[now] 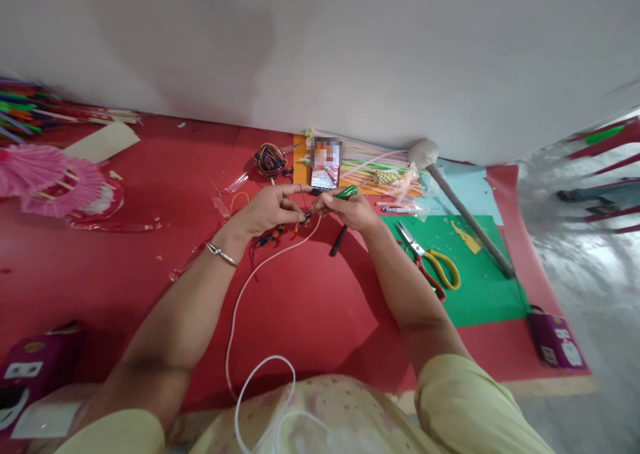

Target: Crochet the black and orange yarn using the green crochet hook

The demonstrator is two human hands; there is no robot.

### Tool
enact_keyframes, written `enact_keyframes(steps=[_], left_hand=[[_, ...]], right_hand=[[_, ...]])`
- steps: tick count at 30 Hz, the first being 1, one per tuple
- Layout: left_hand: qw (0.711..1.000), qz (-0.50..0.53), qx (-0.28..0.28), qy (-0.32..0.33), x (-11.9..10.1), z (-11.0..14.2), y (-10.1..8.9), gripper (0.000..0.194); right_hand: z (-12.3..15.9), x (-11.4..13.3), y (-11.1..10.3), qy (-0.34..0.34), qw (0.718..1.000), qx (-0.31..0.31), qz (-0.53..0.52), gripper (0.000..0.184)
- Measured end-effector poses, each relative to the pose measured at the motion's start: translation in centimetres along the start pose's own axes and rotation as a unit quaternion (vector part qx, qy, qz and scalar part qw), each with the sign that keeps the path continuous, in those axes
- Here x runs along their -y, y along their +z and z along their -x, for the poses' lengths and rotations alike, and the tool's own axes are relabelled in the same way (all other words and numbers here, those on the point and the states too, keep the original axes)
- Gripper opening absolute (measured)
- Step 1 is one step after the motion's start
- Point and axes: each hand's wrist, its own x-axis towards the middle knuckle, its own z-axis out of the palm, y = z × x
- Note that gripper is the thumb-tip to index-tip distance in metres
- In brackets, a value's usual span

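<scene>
My left hand (270, 209) is closed, with thumb and fingertips pinching a small piece of dark multicoloured yarn (307, 219). In my right hand (353, 211) is a green-handled tool (346, 193) with a thin shaft, its tip close to the yarn; its exact kind is unclear. More dark yarn with orange bits (270, 237) hangs below my left hand onto the red surface. Just beyond my hands stands a phone (325, 174) with its screen lit. A ball of multicoloured yarn (270, 159) lies behind my left hand. Under my right hand a black bar (339, 241) sticks out.
A white cable (245, 287) loops toward my body. To the right, yellow-handled scissors (435, 257) and a grey rod (470, 217) lie on green sheet (485, 304). Purple socket boxes (557, 339) stand at both front sides. Pink pleated decorations (65, 187) lie left; a wall rises behind.
</scene>
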Motion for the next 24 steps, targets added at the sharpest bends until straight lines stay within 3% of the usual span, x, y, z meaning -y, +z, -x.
enact_keyframes(steps=[9,24], left_hand=[[1.000,-0.018,0.000,0.020,0.33,-0.19,-0.08,0.078],[1.000,-0.019,0.003,0.001,0.60,-0.21,-0.12,0.083]], right_hand=[[-0.05,-0.23,-0.11,-0.027,0.998,0.000,0.049,0.040],[0.14,0.60,0.28,-0.047,0.994,0.000,0.098,0.043]])
